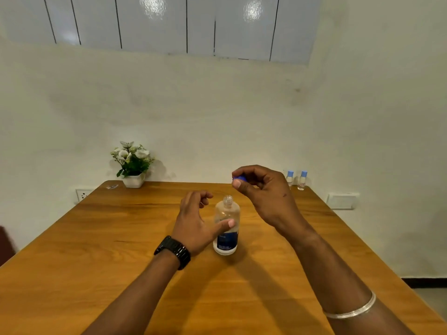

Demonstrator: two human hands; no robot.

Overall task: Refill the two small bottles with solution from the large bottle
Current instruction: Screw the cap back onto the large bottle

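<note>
At the far left of the table (pixel 101 238), one white pot of artificial flowers (pixel 133 163) is placed against the wall, well apart from the work, so it is not in the way. Beside it a small flat item is seen on the table corner, but it is too small to be identified.

Nearer the middle, the left hand (pixel 196 223) is held loose and open beside the large bottle (pixel 226 228); only the thumb is laid on the bottle's side, most likely to keep it steady and upright while the top is free. A black watch (pixel 174 251) is worn on this wrist.

One large bottle is counted. It stands upright on the table, its threaded neck is uncovered, and a dark blue label is wrapped around its lower part.

Above and to the right of the neck, the right hand (pixel 262 189) is raised with the fingertips pinched on one blue cap (pixel 239 178), which is judged to belong to the large bottle, so pouring can be prepared. A silver bangle (pixel 350 310) is worn on this forearm.

At the far right edge, two small bottles (pixel 296 180) are set side by side near the wall, both with light blue caps on, not yet opened for the refill
</note>
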